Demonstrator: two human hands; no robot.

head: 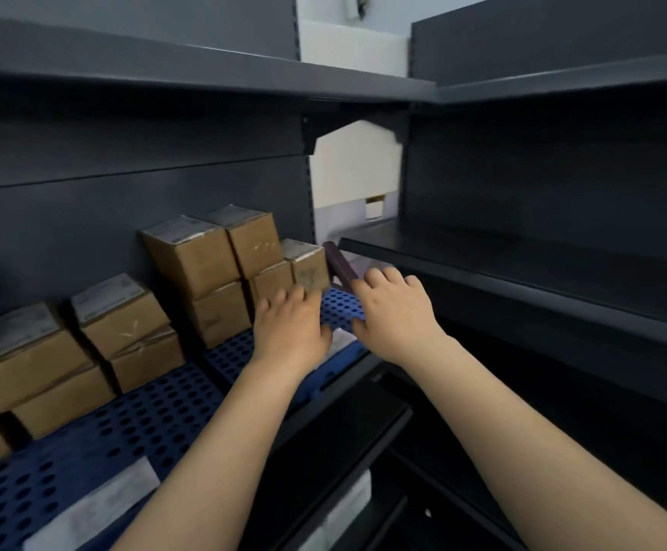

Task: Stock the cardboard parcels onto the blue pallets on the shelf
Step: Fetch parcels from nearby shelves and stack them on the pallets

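Fingers (pixel 284 302) of left hand (pixel 290 328) relaxed against small parcel (pixel 310 272); right hand (pixel 393 308) curled round dark bar (pixel 339 266) at blue pallet (pixel 343 308) edge.

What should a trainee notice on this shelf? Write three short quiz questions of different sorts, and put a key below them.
1. True or false: the brown cardboard parcels stand on red pallets.
2. The right hand grips: A) a cardboard parcel B) a dark maroon flat bar C) nothing.
3. Fill in: the parcels against the dark grey back panel are stacked ___ layers high.
Key: 1 false, they stand on blue perforated plastic pallets; 2 B; 3 two.
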